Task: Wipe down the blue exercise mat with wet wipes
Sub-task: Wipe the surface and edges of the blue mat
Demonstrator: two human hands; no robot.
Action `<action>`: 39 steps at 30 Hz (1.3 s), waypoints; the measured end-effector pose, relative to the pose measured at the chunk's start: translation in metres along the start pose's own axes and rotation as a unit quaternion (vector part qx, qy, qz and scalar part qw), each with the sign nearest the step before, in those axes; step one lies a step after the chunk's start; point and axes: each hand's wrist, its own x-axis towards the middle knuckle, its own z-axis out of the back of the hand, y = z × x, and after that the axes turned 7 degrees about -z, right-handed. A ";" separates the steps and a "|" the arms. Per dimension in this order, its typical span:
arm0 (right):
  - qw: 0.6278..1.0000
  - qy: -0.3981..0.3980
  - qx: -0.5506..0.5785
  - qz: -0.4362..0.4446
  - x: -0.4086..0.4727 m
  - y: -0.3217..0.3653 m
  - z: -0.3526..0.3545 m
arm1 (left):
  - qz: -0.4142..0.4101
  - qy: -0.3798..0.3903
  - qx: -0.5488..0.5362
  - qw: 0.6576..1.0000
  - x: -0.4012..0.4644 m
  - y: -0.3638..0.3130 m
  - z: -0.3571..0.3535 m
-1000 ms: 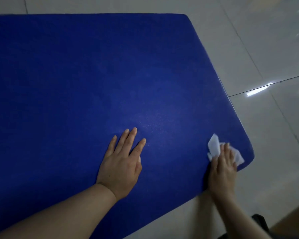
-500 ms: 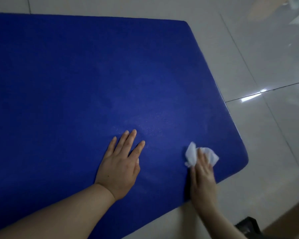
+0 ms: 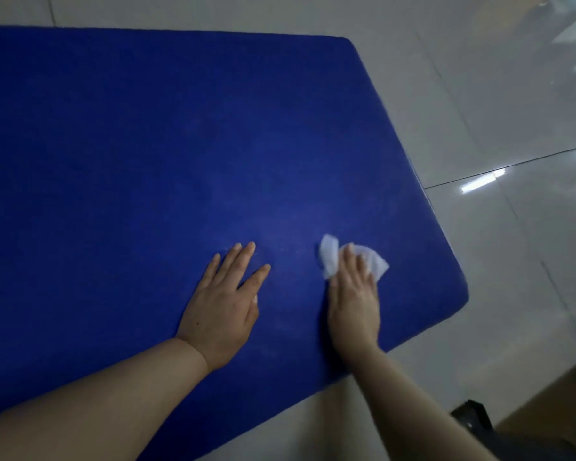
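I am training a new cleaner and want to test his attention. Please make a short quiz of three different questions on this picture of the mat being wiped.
1. True or false: the left hand lies flat on the blue foam exercise mat.
2. Which hand presses the crumpled white wet wipe? A left, B right.
3. Fill in: the mat lies on a glossy pale ___ floor.

Key: 1 true; 2 B; 3 tiled.
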 end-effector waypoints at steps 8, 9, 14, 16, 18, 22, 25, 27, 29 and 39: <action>0.964 0.086 0.020 0.249 -0.083 0.026 -0.017 | -0.021 0.015 0.050 0.998 -0.050 0.030 0.014; 0.981 0.056 0.037 0.182 -0.060 0.028 -0.013 | -0.011 0.015 0.049 0.999 -0.055 0.033 0.015; 0.991 0.036 -0.015 0.127 0.005 0.075 -0.007 | 0.059 -0.026 0.006 0.998 -0.061 0.042 0.020; 0.952 0.060 -0.051 0.296 -0.038 0.087 -0.020 | 0.073 -0.038 0.001 0.997 -0.059 0.045 0.023; 0.903 0.131 -0.063 0.404 -0.085 0.077 -0.019 | 0.074 -0.035 0.009 0.997 -0.059 0.049 0.026; 0.910 0.128 -0.032 0.393 -0.073 0.015 -0.006 | 0.080 -0.019 0.041 0.996 -0.071 0.060 0.025; 0.989 0.064 0.049 0.128 -0.043 -0.007 0.008 | 0.095 0.004 0.058 0.994 -0.084 0.065 0.022; 0.998 0.012 0.054 -0.021 -0.045 0.003 0.000 | 0.095 0.012 0.060 0.994 -0.087 0.067 0.021; 0.996 -0.013 0.049 -0.067 -0.066 0.023 -0.014 | 0.095 0.016 0.060 0.994 -0.087 0.067 0.021; 0.950 -0.055 0.065 -0.300 -0.002 -0.026 -0.003 | 0.079 0.014 0.029 0.996 -0.086 0.074 0.019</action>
